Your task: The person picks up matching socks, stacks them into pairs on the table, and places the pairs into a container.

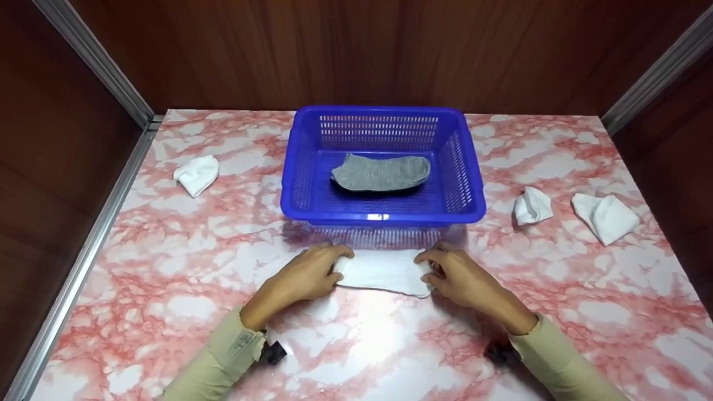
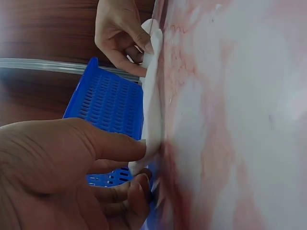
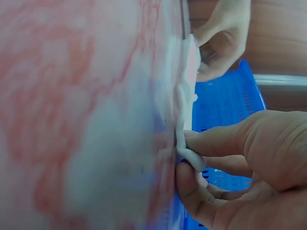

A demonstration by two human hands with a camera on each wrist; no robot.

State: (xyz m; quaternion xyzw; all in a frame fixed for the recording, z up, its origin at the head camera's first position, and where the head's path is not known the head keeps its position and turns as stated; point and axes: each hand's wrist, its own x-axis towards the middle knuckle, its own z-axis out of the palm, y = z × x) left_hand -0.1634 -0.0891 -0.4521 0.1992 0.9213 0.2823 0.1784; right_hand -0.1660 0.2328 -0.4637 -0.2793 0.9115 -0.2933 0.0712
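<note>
A white sock (image 1: 384, 271) lies stretched flat on the table in front of the basket, its length running left to right. My left hand (image 1: 312, 271) pinches its left end between thumb and fingers. At the opposite end, my right hand (image 1: 459, 277) grips the cloth the same way; in the right wrist view a fold of the white sock (image 3: 191, 155) sits between thumb and fingertips. The left wrist view has the sock (image 2: 152, 103) edge-on, close to the tabletop. Inside the blue plastic basket (image 1: 384, 218) lies a grey sock (image 1: 381, 174), with something dark beneath it.
One crumpled white sock (image 1: 198, 174) is at the far left of the marbled red-and-white table (image 1: 195, 334). Two more, a small white sock (image 1: 533, 206) and a larger white sock (image 1: 607, 218), lie to the right. Brown wooden panels (image 1: 362, 55) enclose the table.
</note>
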